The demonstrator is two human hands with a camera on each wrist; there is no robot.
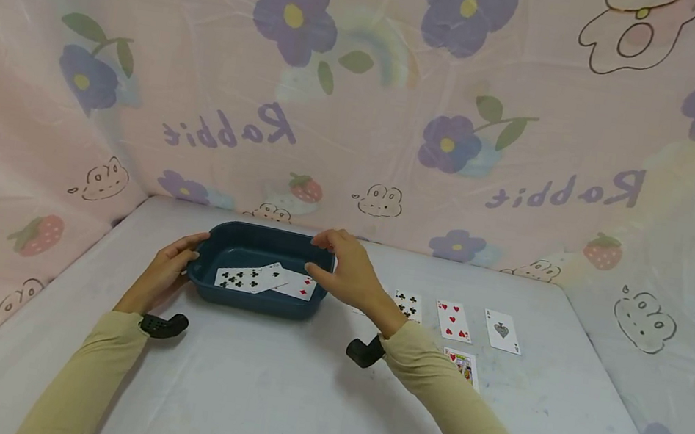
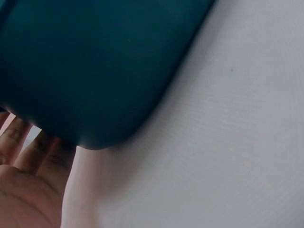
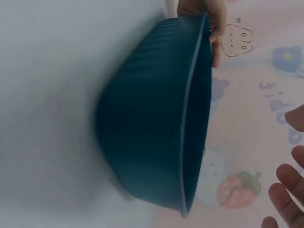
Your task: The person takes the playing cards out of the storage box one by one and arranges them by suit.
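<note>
A dark teal plastic basin (image 1: 255,302) stands toward the back left of the table. Inside it lie a few overlapping playing cards (image 1: 239,279), a club card and a diamond card (image 1: 304,289) among them. My left hand (image 1: 162,272) grips the basin's left end; in the right wrist view that hand (image 3: 202,12) has its fingers at the rim. Above the basin's right end hovers my right hand (image 1: 350,269), thumb and fingers spread apart with nothing between them. In the right wrist view its fingers (image 3: 285,202) are clear of the rim.
Right of the basin, a club card (image 1: 408,306), a five of hearts (image 1: 453,321) and an ace of spades (image 1: 502,331) lie face up. A red-suit face card (image 1: 465,365) is partly under my right sleeve. Patterned cloth walls (image 1: 349,113) surround the white table (image 1: 268,399).
</note>
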